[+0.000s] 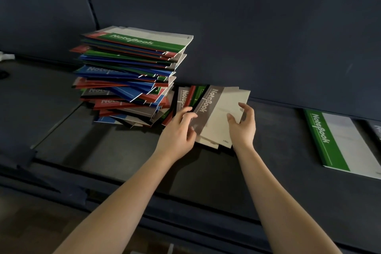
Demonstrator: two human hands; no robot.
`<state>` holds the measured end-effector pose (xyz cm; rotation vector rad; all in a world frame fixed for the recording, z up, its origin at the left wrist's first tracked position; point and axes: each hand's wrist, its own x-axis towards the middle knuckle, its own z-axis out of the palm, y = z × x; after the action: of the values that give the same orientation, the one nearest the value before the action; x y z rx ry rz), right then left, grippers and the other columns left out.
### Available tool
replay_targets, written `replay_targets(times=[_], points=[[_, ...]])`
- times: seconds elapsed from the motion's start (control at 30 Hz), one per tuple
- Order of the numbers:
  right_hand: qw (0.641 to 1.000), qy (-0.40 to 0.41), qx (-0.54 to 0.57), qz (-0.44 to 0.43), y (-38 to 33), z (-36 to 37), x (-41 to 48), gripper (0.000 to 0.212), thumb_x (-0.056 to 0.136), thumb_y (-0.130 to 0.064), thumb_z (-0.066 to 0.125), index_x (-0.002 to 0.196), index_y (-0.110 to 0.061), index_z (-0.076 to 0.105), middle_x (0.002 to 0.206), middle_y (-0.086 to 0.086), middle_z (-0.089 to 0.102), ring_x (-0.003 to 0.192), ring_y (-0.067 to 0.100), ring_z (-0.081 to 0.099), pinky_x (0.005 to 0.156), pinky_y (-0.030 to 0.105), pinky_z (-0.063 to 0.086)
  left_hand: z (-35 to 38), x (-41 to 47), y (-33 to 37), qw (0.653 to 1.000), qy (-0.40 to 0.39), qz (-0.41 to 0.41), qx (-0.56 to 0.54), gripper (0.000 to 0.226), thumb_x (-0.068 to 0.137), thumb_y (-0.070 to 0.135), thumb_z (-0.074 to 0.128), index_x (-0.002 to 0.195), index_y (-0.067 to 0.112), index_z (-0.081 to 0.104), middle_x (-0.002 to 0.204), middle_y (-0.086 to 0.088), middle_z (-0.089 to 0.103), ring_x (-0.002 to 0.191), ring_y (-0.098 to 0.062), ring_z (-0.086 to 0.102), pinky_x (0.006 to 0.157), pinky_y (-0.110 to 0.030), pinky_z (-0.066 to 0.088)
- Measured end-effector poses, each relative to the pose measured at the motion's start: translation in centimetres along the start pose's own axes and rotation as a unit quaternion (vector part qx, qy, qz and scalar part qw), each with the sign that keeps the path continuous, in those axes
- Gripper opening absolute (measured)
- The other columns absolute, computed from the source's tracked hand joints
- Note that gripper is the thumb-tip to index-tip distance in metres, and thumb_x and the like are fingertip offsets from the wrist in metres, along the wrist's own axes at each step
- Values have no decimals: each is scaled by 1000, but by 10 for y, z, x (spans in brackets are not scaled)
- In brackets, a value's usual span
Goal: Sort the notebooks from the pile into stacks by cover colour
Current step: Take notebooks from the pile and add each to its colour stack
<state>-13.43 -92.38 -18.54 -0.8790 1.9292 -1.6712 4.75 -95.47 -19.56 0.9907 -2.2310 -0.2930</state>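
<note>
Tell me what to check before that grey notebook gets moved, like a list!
1. Grip: left hand and right hand both hold the grey notebook: ok.
2. One notebook only: other notebooks lie fanned beneath it, touching: cannot tell.
3. Green stack begun: a green notebook lies apart on the right: ok.
4. Grey stack begun: only a cut-off dark item at the right edge: cannot tell.
5. Steadiness: the tall pile has covers jutting out unevenly: not ok.
</note>
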Motion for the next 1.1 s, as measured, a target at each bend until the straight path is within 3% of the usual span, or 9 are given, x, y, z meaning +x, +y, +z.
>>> replay_targets(times=[0.13, 0.33, 0.43, 0.57, 0.6, 0.67, 0.77, 0.93, 1.1], points=[[995, -6, 84, 45, -4, -5, 1, 32, 89, -9, 63, 109, -33, 54, 123, -3, 57, 112, 14, 56, 81, 25, 50, 1, 1, -2, 1000, 10, -18, 5, 39, 87, 13, 62, 125, 9, 49, 140, -9, 42, 102, -21, 62, 69, -16, 46], [987, -2, 148, 60, -16, -25, -5, 36, 89, -3, 61, 104, -35, 59, 122, -3, 60, 111, 14, 59, 96, 41, 51, 0, 1, -2, 999, 12, -32, -19, 42, 92, 21, 58, 130, 11, 44, 143, -10, 38, 119, -27, 53, 78, -22, 48], [989, -22, 146, 24, -33, -44, -3, 36, 90, -4, 61, 110, -34, 57, 120, -4, 61, 106, 11, 61, 94, 37, 53, -6, 3, 2, 993, 23, -73, -94, 47, 94, 24, 55, 136, 12, 38, 142, -8, 41, 124, -23, 50, 90, -27, 51], [985, -69, 159, -15, -52, -65, -1, 43, 90, -8, 62, 121, -35, 47, 123, -3, 59, 107, 16, 62, 85, 36, 56, -15, 24, 35, 952, 15, -165, -258, 56, 96, 29, 52, 145, 16, 27, 134, 4, 46, 114, -3, 50, 85, -7, 43], [985, -71, 152, -26, -54, -68, -2, 46, 90, -10, 63, 122, -36, 44, 126, -4, 57, 108, 16, 61, 84, 36, 57, -16, 31, 44, 942, 2, -176, -287, 60, 96, 31, 52, 147, 18, 23, 136, 6, 44, 118, -2, 46, 92, -8, 40], [986, -70, 147, -42, -55, -71, -4, 49, 90, -9, 63, 125, -37, 41, 124, -5, 58, 106, 15, 62, 80, 35, 58, -13, 42, 52, 941, -4, -180, -287, 66, 96, 35, 51, 150, 19, 18, 148, 1, 37, 133, -11, 39, 108, -24, 32], [990, -51, 126, -23, -47, -73, -6, 55, 91, -7, 61, 132, -35, 38, 115, -6, 64, 100, 11, 64, 74, 30, 57, -8, 47, 45, 945, -42, -229, -229, 68, 97, 40, 48, 151, 15, 16, 147, -7, 40, 130, -23, 45, 97, -27, 35], [997, -36, 48, 46, -24, -59, -8, 58, 91, -11, 61, 139, -32, 35, 134, 0, 55, 112, 18, 58, 90, 43, 53, -6, 44, 37, 950, -70, -245, -178, 72, 97, 45, 45, 153, 18, 9, 148, -10, 38, 126, -27, 49, 91, -28, 39], [994, -52, 31, 88, -22, -31, -14, 56, 93, -12, 57, 141, -29, 33, 138, -1, 50, 102, 13, 56, 77, 31, 53, -16, 43, 46, 937, -55, -274, -212, 62, 98, 39, 47, 151, 21, 18, 143, -8, 46, 124, -25, 50, 87, -25, 37]])
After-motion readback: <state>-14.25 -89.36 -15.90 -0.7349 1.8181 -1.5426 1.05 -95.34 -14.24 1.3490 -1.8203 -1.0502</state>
